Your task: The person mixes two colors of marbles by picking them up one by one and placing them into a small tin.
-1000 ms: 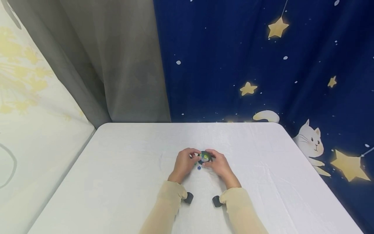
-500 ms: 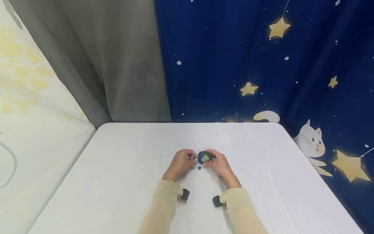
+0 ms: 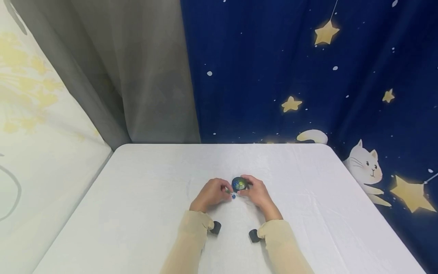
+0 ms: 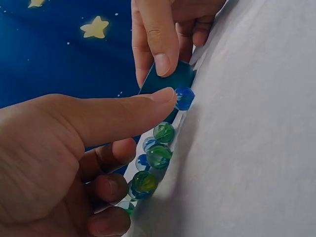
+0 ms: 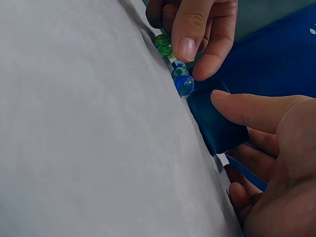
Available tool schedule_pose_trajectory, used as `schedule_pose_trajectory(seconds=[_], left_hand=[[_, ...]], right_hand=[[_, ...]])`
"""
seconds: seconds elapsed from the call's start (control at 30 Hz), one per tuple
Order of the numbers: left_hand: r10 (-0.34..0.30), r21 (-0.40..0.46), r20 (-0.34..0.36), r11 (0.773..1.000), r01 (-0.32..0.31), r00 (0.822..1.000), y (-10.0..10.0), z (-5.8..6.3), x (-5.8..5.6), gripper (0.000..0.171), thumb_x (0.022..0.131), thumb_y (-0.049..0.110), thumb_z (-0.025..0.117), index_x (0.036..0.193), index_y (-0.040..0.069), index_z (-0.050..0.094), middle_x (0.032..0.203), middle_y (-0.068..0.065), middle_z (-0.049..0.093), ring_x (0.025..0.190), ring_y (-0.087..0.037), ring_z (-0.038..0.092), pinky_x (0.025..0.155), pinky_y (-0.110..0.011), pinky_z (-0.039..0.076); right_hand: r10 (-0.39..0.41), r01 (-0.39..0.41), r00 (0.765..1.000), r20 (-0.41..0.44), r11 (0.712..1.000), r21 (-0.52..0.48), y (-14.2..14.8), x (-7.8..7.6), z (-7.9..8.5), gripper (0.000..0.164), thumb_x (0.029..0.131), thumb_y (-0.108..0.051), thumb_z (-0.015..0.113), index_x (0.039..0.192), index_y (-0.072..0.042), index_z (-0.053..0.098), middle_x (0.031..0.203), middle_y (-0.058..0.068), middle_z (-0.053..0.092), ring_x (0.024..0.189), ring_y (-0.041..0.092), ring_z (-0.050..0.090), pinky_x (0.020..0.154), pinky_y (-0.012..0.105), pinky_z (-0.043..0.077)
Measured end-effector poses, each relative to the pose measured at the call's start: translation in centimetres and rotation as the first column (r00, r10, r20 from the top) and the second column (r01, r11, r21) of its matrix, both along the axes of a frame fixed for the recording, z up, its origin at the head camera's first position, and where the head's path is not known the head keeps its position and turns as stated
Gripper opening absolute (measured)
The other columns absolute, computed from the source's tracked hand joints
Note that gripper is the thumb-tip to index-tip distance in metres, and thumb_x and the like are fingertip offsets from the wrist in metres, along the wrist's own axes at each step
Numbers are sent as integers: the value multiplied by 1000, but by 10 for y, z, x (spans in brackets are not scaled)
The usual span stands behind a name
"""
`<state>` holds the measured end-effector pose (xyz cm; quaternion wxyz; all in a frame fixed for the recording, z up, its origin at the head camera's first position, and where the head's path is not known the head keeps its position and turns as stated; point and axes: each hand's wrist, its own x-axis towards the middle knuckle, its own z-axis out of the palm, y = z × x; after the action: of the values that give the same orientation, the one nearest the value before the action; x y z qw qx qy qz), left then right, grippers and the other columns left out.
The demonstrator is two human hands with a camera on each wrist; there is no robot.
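My right hand [image 3: 257,192] grips a small dark teal cup [image 5: 217,118] on the white table, thumb on the near side and fingers behind. In the head view, green and blue marbles [image 3: 240,184] show inside its round mouth. My left hand [image 3: 213,194] is just left of the cup, thumb and index finger apart. A blue marble [image 4: 184,98] lies on the cloth near the cup, beside the left thumb tip; whether they touch I cannot tell. Several green and blue marbles [image 4: 159,156] lie by the left fingers, mostly hidden from the head view.
White cloth covers the table [image 3: 154,179], with slight creases on the right. A grey curtain [image 3: 154,76] and a blue star-patterned curtain [image 3: 256,76] hang behind its far edge. Dark wrist devices [image 3: 254,235] sit at the sleeves.
My left hand has withdrawn from the cup's mouth to the left, then come down nearer the blue marble. The right hand and the cup have stayed in place.
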<state>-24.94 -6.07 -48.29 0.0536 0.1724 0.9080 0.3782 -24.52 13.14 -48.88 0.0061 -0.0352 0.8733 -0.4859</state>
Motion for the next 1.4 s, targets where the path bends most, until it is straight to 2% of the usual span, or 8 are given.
schedule_pose_trajectory(seconds=[0.4,0.73,1.03,1.27,1.4], left_hand=[[10,-112,-60,994,-16,998,7,-1,6,15,72,18,86,81,24,75,65,7,52,61,-10,47,58,-27,39],[34,-148,-93,988,-48,995,11,0,6,13,71,24,86,79,26,75,67,10,53,63,-9,49,59,-27,41],[19,-104,-118,994,-32,993,10,-2,5,12,71,20,86,78,22,76,69,10,53,64,-10,48,61,-28,41],[19,-90,-73,996,-26,997,7,2,5,11,73,20,85,80,24,76,71,10,55,68,-10,49,65,-29,41],[12,-75,-83,997,-18,996,4,5,4,12,74,20,85,80,25,76,69,8,54,65,-10,48,63,-28,41]], right_hand=[[14,-14,1000,-7,1000,-3,4,2,0,58,73,-6,82,127,-9,62,128,13,62,123,35,51,105,54,32],[11,-11,1000,-14,1000,1,4,0,1,59,72,-5,83,126,-9,62,128,13,62,124,35,52,105,53,32],[14,-14,1000,-10,1000,0,3,0,1,58,72,-4,83,126,-8,62,128,13,62,124,35,51,105,53,33],[13,-13,1000,-1,1000,5,3,-1,2,59,72,-5,83,127,-9,62,129,12,61,124,35,51,105,53,32],[12,-12,1000,4,1000,9,3,-1,3,58,73,-6,83,127,-9,62,129,12,61,124,35,51,105,54,32]])
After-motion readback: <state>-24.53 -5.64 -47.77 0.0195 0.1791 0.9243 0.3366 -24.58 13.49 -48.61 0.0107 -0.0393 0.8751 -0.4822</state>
